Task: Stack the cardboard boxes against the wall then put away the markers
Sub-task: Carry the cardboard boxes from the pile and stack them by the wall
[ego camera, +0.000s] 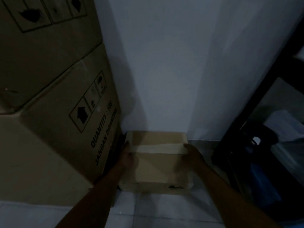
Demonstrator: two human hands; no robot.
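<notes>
- A small taped cardboard box (pixel 156 162) is seen low in the frame, at about 6 o'clock, down on the pale tiled floor (pixel 156 209) with its far edge at or very near the white wall (pixel 172 71).
- It is gripped from both sides: the left hand (pixel 127 157) is on the side at 9 o'clock, the right hand (pixel 193 155) on the side at 3 o'clock.
- In this dim light, the fingers of each hand are judged to be curled over the top edges beside the tape strip (pixel 162 148), held together rather than spread; the fingertips themselves cannot be made out.
- The box is judged light and fairly stiff, since it is managed with two relaxed hands; a grip on opposite sides is judged the sensible hold, as the smooth tape could prove slippery.
- Just beside it at 9 o'clock, a large printed carton (pixel 62 129) is stood, with another big carton (pixel 41 46) on top of it at 11 o'clock.
- On the lower carton, "QUANTITY" with a blurred number and "JANGAN DIBANTING" are read, along with arrow and handling symbols.
- A small dark mark on the box's near face cannot be read.
- A dark shelving frame (pixel 256 112) is noted at 3 o'clock; no markers are seen.
</notes>
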